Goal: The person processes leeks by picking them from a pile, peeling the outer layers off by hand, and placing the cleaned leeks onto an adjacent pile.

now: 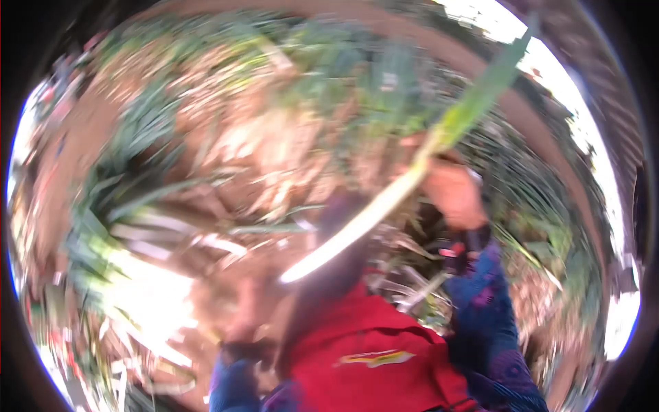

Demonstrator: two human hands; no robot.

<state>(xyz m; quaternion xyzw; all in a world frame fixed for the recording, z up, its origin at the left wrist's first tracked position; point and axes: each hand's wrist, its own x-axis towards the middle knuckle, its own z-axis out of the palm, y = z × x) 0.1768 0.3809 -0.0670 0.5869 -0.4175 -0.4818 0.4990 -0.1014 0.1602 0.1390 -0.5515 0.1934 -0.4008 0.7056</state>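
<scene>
A long leek [374, 211] runs diagonally across the middle, its white stem end low and its green leaves up at the right. My right hand [453, 189] is closed around it where the white turns green. Low on the left, my left hand [250, 305] is smeared by motion and its fingers cannot be made out. It is apart from the leek's white end, near a sunlit pile of leeks [89, 237].
More leeks [391, 75] lie heaped in a curve at the back and along the right [535, 192]. Loose peelings [419, 295] litter the ground by my right sleeve. Brown soil [274, 141] shows in the middle, and a red garment [371, 336] covers my front.
</scene>
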